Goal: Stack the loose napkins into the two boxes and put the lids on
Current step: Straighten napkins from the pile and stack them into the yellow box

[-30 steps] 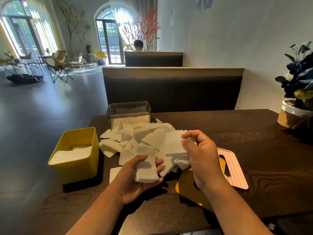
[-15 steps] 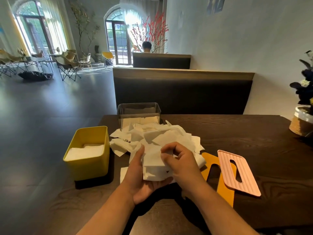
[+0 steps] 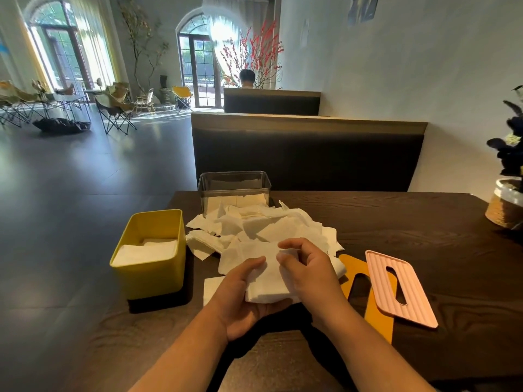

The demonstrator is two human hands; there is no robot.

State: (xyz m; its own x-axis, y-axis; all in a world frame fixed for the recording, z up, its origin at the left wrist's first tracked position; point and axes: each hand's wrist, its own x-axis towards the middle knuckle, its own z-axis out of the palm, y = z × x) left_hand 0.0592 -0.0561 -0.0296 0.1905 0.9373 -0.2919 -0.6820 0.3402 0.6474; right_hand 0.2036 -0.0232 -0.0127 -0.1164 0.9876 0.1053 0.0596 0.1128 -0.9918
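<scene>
The right hand [image 3: 308, 268] has joined left hand [image 3: 240, 304] on napkin stack [image 3: 266, 281].

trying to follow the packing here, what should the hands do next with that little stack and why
Probably carry the napkin stack, gripped by the left hand and pinched by the right hand, over to the yellow box and lay it in: that box stands open, only partly filled, just left of the hands.
</scene>
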